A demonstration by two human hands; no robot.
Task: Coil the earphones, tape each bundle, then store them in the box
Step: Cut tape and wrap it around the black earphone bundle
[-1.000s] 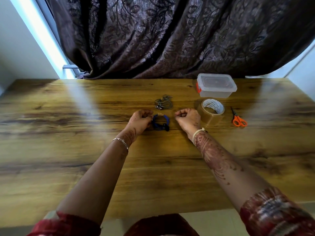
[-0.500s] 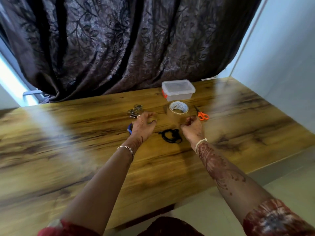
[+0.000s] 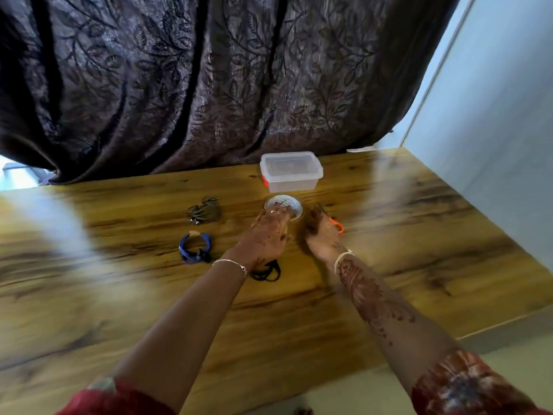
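My left hand (image 3: 266,235) reaches forward, and its fingers curl over the near rim of the clear tape roll (image 3: 284,205). My right hand (image 3: 321,232) lies over the orange scissors (image 3: 338,226), of which only a bit of handle shows. Blur hides whether that hand grips them. The blue earphone coil (image 3: 194,248), with a bit of tape on it, lies on the table to the left of my left hand. Black coiled earphones (image 3: 266,272) lie partly under my left wrist. A grey earphone bundle (image 3: 205,209) lies further back. The lidded clear box (image 3: 291,172) stands behind the tape roll.
The wooden table (image 3: 119,310) ends at a near edge low on the right. A dark patterned curtain (image 3: 209,85) hangs along its far side. A pale wall (image 3: 493,130) stands at the right.
My left hand left the blue coil and moved right and forward onto the tape roll. My right hand left the black earphones and moved forward over the scissors. The camera tilted.
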